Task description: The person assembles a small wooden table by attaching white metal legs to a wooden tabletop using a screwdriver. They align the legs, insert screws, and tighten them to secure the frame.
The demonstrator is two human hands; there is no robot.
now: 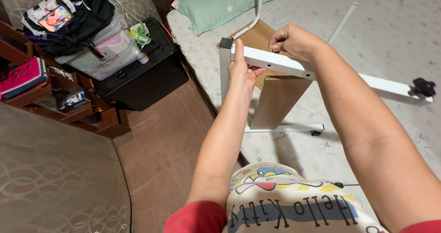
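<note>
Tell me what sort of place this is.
Most likely a bedroom: a mattress with a green pillow, and a backpack on storage boxes. Both hands grip a white metal bar.

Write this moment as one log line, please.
left hand: grips white metal bar end | right hand: pinches bar top | wooden board: below bar | place: bed

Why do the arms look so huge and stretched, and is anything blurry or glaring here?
Head view: the wide lens sits close, so the forearms balloon toward the bottom edge. Light is soft and even, with faint shadows on the bedsheet. The left hand, right hand and white metal bar look sharp; no strong glare.
</note>
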